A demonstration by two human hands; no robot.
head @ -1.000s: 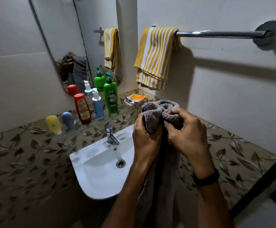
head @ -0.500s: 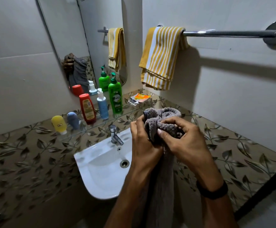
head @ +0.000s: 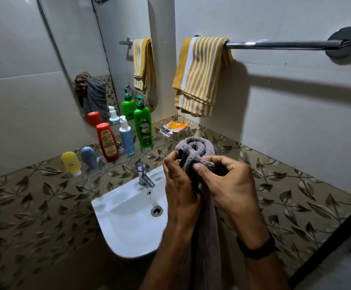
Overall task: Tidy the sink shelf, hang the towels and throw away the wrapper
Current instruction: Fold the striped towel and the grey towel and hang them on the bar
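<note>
Leaf-patterned tiles back a white sink (head: 128,222) and its glass shelf (head: 116,167), where a yellow tube (head: 71,163), a blue-grey tube (head: 89,157), a red bottle (head: 107,142), a blue pump bottle (head: 126,137) and a green pump bottle (head: 142,127) stand in a row; an orange wrapper (head: 175,126) lies at the shelf's far end. A striped yellow towel (head: 199,75) hangs on the chrome rail (head: 281,45). Over the basin, left hand (head: 179,186) and right hand (head: 232,188) both close on a bunched grey towel (head: 197,148).
</note>
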